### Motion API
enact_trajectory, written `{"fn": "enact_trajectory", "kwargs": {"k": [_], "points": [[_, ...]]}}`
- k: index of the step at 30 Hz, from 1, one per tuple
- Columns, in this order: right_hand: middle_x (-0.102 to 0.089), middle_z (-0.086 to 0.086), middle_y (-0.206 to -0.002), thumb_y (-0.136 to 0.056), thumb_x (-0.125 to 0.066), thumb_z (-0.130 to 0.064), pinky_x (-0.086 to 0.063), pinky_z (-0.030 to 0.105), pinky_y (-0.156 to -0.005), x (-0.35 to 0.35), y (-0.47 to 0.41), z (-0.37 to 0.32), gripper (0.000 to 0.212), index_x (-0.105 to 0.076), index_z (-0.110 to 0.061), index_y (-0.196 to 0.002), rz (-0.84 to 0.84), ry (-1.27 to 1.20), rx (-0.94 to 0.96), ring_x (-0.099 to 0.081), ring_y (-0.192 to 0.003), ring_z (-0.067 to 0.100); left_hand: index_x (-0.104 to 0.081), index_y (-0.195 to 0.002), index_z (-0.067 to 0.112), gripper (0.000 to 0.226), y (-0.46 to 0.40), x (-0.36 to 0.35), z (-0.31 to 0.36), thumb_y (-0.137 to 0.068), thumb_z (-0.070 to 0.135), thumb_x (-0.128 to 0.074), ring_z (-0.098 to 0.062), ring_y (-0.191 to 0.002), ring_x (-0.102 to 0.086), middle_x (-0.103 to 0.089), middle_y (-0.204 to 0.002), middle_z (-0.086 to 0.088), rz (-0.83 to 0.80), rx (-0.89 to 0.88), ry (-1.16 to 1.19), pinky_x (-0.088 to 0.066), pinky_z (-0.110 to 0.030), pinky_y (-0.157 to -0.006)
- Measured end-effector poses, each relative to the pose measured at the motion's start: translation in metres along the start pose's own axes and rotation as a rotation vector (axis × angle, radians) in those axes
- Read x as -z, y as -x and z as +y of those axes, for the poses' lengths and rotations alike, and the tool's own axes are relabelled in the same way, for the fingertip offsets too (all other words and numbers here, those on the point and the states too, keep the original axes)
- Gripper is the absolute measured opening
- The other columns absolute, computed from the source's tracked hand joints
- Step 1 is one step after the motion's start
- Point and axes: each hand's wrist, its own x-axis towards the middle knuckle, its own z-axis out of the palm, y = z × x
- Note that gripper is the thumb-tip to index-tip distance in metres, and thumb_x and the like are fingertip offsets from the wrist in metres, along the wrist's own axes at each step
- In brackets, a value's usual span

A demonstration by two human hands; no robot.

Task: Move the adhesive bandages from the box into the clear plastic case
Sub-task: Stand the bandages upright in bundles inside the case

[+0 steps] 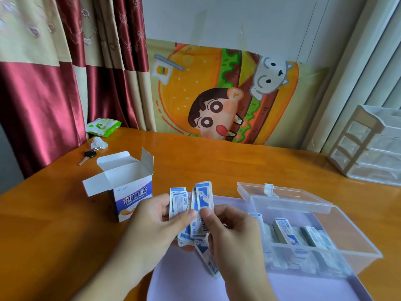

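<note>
**Case lies to the right of the bundle**

Both hands hold one loose bundle of adhesive bandages [196, 213] above the lilac mat [186, 283]. The left hand [152, 227] grips the bundle from below, thumb curled over it; the right hand [234, 233] pinches a strip near the top. Most strips stand roughly upright, fanned, and one hangs down toward the mat.

The clear plastic case [355, 242] sits just right of the right hand, lid thrown back, with bandages already lying in its compartments. So the right hand is the nearer one, I'd judge, and nothing stands between it and the case.

The box [128, 192] stands open on the desk [217, 161], left of the hands. A drawer unit [368, 146], a key [87, 157] and a wipes pack [103, 126] lie well apart.
</note>
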Motion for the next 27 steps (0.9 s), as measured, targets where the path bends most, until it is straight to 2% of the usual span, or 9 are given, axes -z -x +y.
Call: {"fn": "enact_trajectory", "kwargs": {"k": [3, 8, 12, 14, 16, 23, 27], "points": [[-0.056, -0.003, -0.052, -0.097, -0.070, -0.021, -0.037, 0.025, -0.051, 0.001, 0.000, 0.000, 0.029, -0.070, -0.014, -0.069, -0.028, -0.028, -0.009, -0.046, -0.049, 0.013, -0.074, -0.112, 0.018, 0.021, 0.000, 0.003, -0.002, -0.091, 0.015, -0.074, -0.029, -0.082, -0.079, -0.081, -0.096, -0.003, 0.000, 0.003, -0.026, -0.064, -0.053, -0.063], [-0.058, -0.007, -0.052, -0.097, -0.069, -0.021, -0.037, 0.020, -0.049, 0.003, 0.001, -0.002, 0.030, -0.069, -0.021, -0.068, -0.086, 0.029, 0.033, -0.049, -0.046, 0.007, -0.075, -0.109, 0.015, 0.023, -0.001, 0.006, -0.001, -0.086, 0.017, -0.077, -0.030, -0.081, -0.079, -0.081, -0.094, -0.004, -0.009, -0.012, -0.041, -0.063, -0.049, -0.059], [-0.063, -0.003, -0.059, -0.098, -0.068, -0.022, -0.039, 0.025, -0.054, 0.002, -0.001, 0.003, 0.030, -0.069, -0.023, -0.069, -0.054, -0.012, 0.001, -0.052, -0.052, 0.012, -0.075, -0.107, 0.009, 0.021, -0.004, 0.007, -0.001, -0.087, 0.015, -0.075, -0.032, -0.077, -0.078, -0.081, -0.092, -0.009, 0.023, -0.024, -0.014, -0.063, -0.048, -0.058], [-0.065, 0.000, -0.061, -0.099, -0.068, -0.023, -0.040, 0.028, -0.055, 0.001, -0.002, 0.005, 0.029, -0.069, -0.023, -0.070, -0.040, -0.024, 0.009, -0.052, -0.052, 0.015, -0.075, -0.109, 0.008, 0.024, -0.005, 0.008, -0.003, -0.086, 0.014, -0.076, -0.033, -0.078, -0.078, -0.080, -0.094, -0.010, 0.021, -0.025, -0.006, -0.062, -0.051, -0.062], [-0.064, 0.000, -0.059, -0.099, -0.067, -0.022, -0.039, 0.026, -0.051, -0.001, -0.003, 0.006, 0.028, -0.070, -0.022, -0.072, -0.031, -0.028, 0.026, -0.050, -0.049, 0.015, -0.075, -0.110, 0.009, 0.025, -0.005, 0.009, -0.004, -0.085, 0.014, -0.077, -0.034, -0.080, -0.078, -0.080, -0.096, -0.009, 0.011, -0.022, -0.009, -0.062, -0.054, -0.065], [-0.060, 0.007, -0.058, -0.099, -0.068, -0.020, -0.036, 0.024, -0.044, 0.000, -0.002, 0.005, 0.027, -0.067, -0.016, -0.072, 0.017, -0.078, 0.034, -0.044, -0.042, 0.018, -0.075, -0.110, 0.018, 0.026, -0.007, 0.010, -0.005, -0.085, 0.012, -0.078, -0.025, -0.089, -0.079, -0.081, -0.099, 0.002, 0.034, -0.026, -0.018, -0.065, -0.048, -0.064], [-0.064, 0.014, -0.061, -0.098, -0.067, -0.012, -0.036, 0.026, -0.039, 0.000, 0.000, 0.000, 0.023, -0.064, -0.004, -0.077, 0.004, -0.080, 0.051, -0.044, -0.038, 0.019, -0.075, -0.109, 0.015, 0.023, -0.009, 0.012, -0.005, -0.088, 0.006, -0.076, -0.026, -0.087, -0.079, -0.081, -0.097, -0.001, 0.069, -0.026, -0.007, -0.065, -0.048, -0.064]]}}
